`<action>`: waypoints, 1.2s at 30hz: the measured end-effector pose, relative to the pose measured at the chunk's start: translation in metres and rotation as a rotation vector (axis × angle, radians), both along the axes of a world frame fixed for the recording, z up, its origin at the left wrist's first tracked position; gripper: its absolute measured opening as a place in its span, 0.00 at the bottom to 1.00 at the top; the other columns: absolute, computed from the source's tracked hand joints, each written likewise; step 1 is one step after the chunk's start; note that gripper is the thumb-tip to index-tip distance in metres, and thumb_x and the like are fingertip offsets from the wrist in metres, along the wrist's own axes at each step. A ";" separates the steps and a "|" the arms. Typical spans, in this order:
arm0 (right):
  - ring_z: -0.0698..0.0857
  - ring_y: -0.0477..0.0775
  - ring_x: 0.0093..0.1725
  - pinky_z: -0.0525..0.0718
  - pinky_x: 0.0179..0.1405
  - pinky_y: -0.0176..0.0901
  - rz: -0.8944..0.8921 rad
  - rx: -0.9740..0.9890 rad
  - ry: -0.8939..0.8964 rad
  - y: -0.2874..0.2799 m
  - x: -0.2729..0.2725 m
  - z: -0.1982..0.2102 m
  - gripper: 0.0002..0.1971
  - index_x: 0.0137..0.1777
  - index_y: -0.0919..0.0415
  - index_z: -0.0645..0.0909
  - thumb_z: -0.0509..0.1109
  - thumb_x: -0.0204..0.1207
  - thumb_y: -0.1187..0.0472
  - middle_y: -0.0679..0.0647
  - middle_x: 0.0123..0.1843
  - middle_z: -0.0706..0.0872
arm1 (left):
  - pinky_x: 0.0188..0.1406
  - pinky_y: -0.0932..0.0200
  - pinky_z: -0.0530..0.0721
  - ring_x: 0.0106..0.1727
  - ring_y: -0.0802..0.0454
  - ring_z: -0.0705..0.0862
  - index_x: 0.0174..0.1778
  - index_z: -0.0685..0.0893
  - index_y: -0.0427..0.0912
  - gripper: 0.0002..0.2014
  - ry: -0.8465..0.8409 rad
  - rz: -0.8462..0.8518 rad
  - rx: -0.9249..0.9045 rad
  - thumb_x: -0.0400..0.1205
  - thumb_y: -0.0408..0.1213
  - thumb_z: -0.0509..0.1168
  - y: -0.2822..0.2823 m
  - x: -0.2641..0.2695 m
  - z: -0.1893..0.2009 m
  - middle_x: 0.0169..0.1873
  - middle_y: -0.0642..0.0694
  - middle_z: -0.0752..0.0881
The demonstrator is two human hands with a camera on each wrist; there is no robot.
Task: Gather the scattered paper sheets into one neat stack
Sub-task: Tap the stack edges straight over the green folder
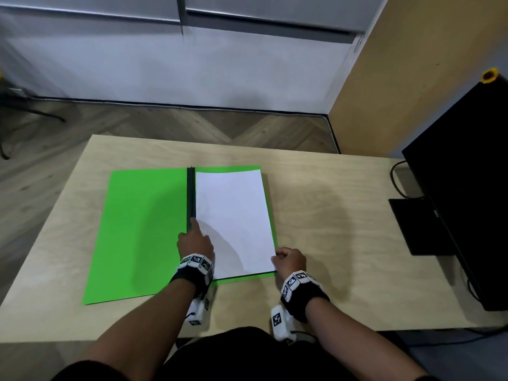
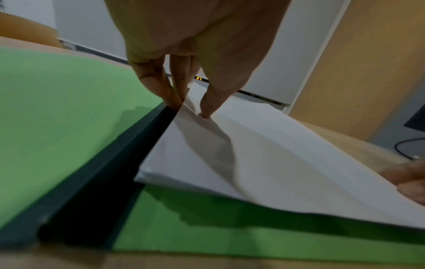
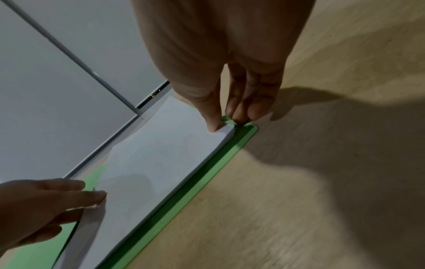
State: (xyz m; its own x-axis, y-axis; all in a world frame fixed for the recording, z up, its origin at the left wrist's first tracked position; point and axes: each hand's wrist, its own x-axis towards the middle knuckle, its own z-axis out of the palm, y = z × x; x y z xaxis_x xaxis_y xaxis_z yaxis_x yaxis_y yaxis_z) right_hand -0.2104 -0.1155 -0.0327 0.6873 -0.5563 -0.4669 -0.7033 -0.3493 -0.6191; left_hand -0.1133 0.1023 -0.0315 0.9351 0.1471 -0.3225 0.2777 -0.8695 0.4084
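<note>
A stack of white paper sheets lies on the right half of an open green folder with a dark spine. My left hand is at the stack's left edge by the spine. In the left wrist view its thumb presses on the paper while the fingers sit at the edge, pinching it. My right hand pinches the stack's near right corner, thumb on top and the other fingers at the side. That edge of the paper is slightly lifted off the folder.
The folder lies in the middle of a light wooden table. A black monitor with its base and a cable stands at the right edge. Wood floor and a white wall lie beyond the far edge.
</note>
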 end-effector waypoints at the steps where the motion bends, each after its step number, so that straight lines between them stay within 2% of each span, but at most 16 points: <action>1: 0.88 0.52 0.49 0.77 0.48 0.32 -0.002 0.003 -0.015 -0.001 -0.001 0.001 0.18 0.64 0.61 0.87 0.74 0.74 0.64 0.57 0.53 0.91 | 0.55 0.46 0.80 0.59 0.32 0.80 0.83 0.60 0.41 0.34 -0.014 0.026 -0.040 0.83 0.38 0.66 0.001 0.000 -0.002 0.56 0.30 0.84; 4: 0.86 0.53 0.57 0.77 0.53 0.36 -0.036 -0.003 -0.098 -0.003 -0.006 0.004 0.24 0.72 0.60 0.81 0.74 0.75 0.58 0.57 0.61 0.86 | 0.62 0.43 0.81 0.61 0.34 0.83 0.80 0.68 0.40 0.32 -0.117 0.118 -0.152 0.80 0.43 0.69 0.013 -0.001 -0.001 0.61 0.36 0.85; 7: 0.85 0.49 0.60 0.82 0.60 0.43 -0.011 -0.077 -0.241 0.000 -0.010 0.010 0.24 0.70 0.54 0.81 0.76 0.73 0.53 0.52 0.62 0.79 | 0.65 0.40 0.79 0.62 0.37 0.82 0.74 0.76 0.43 0.30 -0.185 0.237 -0.141 0.78 0.50 0.70 0.043 -0.004 0.004 0.62 0.41 0.85; 11: 0.78 0.50 0.63 0.76 0.66 0.47 0.232 -0.282 -0.317 0.008 -0.008 0.012 0.19 0.63 0.49 0.85 0.77 0.71 0.50 0.48 0.60 0.79 | 0.67 0.35 0.73 0.68 0.32 0.73 0.68 0.80 0.43 0.29 -0.031 0.359 0.088 0.76 0.59 0.67 0.116 -0.014 -0.004 0.67 0.33 0.78; 13: 0.77 0.50 0.62 0.74 0.64 0.46 0.350 -0.345 -0.356 0.018 -0.006 0.011 0.16 0.58 0.47 0.87 0.78 0.70 0.49 0.47 0.59 0.80 | 0.67 0.32 0.71 0.70 0.30 0.70 0.67 0.78 0.39 0.34 0.025 0.438 0.145 0.74 0.63 0.68 0.156 -0.019 -0.009 0.68 0.32 0.74; 16: 0.78 0.50 0.63 0.72 0.62 0.46 0.523 -0.425 -0.379 0.035 -0.003 0.008 0.16 0.57 0.44 0.88 0.77 0.68 0.46 0.46 0.61 0.81 | 0.63 0.29 0.75 0.68 0.29 0.69 0.67 0.73 0.32 0.42 0.103 0.518 0.200 0.73 0.68 0.67 0.197 -0.024 -0.009 0.66 0.28 0.72; 18: 0.77 0.50 0.67 0.72 0.63 0.47 0.647 -0.442 -0.330 0.046 0.001 0.005 0.18 0.59 0.43 0.87 0.76 0.68 0.44 0.46 0.65 0.80 | 0.59 0.29 0.77 0.68 0.28 0.69 0.67 0.72 0.30 0.44 0.107 0.553 0.208 0.73 0.68 0.66 0.211 -0.026 -0.001 0.64 0.28 0.72; 21: 0.71 0.50 0.71 0.68 0.65 0.47 0.754 -0.404 -0.116 0.056 0.003 0.004 0.19 0.62 0.42 0.84 0.73 0.71 0.44 0.45 0.68 0.76 | 0.62 0.30 0.78 0.66 0.27 0.73 0.67 0.74 0.31 0.43 0.093 0.550 0.093 0.73 0.68 0.67 0.219 -0.025 0.001 0.64 0.26 0.74; 23: 0.71 0.50 0.69 0.70 0.64 0.46 0.760 -0.409 -0.026 0.059 0.007 0.006 0.18 0.62 0.43 0.83 0.72 0.71 0.45 0.44 0.66 0.75 | 0.62 0.34 0.80 0.63 0.27 0.78 0.63 0.79 0.33 0.44 0.125 0.541 0.034 0.70 0.73 0.65 0.226 -0.023 -0.006 0.61 0.27 0.78; 26: 0.74 0.51 0.66 0.73 0.62 0.46 0.765 -0.452 0.059 0.062 0.020 0.014 0.16 0.57 0.44 0.84 0.72 0.69 0.48 0.45 0.62 0.76 | 0.54 0.40 0.82 0.55 0.29 0.82 0.55 0.84 0.29 0.51 0.204 0.515 0.021 0.67 0.81 0.56 0.235 -0.021 -0.008 0.55 0.26 0.82; 29: 0.75 0.52 0.64 0.74 0.61 0.47 0.768 -0.477 0.113 0.062 0.029 0.017 0.15 0.55 0.45 0.84 0.73 0.68 0.48 0.46 0.61 0.77 | 0.46 0.46 0.81 0.47 0.32 0.83 0.50 0.85 0.27 0.48 0.245 0.568 -0.085 0.73 0.77 0.55 0.238 -0.017 0.013 0.50 0.23 0.84; 31: 0.75 0.52 0.64 0.73 0.62 0.48 0.780 -0.478 0.123 0.063 0.029 0.018 0.14 0.55 0.45 0.84 0.72 0.69 0.48 0.47 0.61 0.76 | 0.45 0.47 0.81 0.43 0.35 0.83 0.43 0.85 0.29 0.43 0.221 0.558 -0.154 0.75 0.75 0.56 0.236 -0.012 0.032 0.45 0.26 0.84; 33: 0.75 0.52 0.65 0.73 0.63 0.49 0.794 -0.480 0.123 0.062 0.027 0.018 0.14 0.56 0.45 0.83 0.70 0.70 0.48 0.47 0.62 0.76 | 0.48 0.48 0.81 0.41 0.38 0.82 0.39 0.83 0.31 0.36 0.117 0.517 -0.227 0.77 0.69 0.61 0.230 -0.011 0.051 0.39 0.31 0.85; 35: 0.75 0.52 0.66 0.73 0.64 0.50 0.804 -0.471 0.117 0.060 0.026 0.018 0.14 0.57 0.45 0.84 0.69 0.72 0.48 0.47 0.63 0.77 | 0.49 0.49 0.81 0.45 0.39 0.84 0.45 0.82 0.30 0.30 0.031 0.437 -0.326 0.78 0.61 0.68 0.221 -0.013 0.072 0.39 0.38 0.86; 36: 0.75 0.53 0.67 0.73 0.65 0.50 0.811 -0.466 0.114 0.060 0.025 0.019 0.14 0.58 0.45 0.84 0.68 0.73 0.47 0.47 0.63 0.77 | 0.46 0.50 0.81 0.45 0.39 0.86 0.48 0.82 0.31 0.26 0.025 0.368 -0.410 0.78 0.56 0.71 0.214 -0.014 0.085 0.40 0.40 0.87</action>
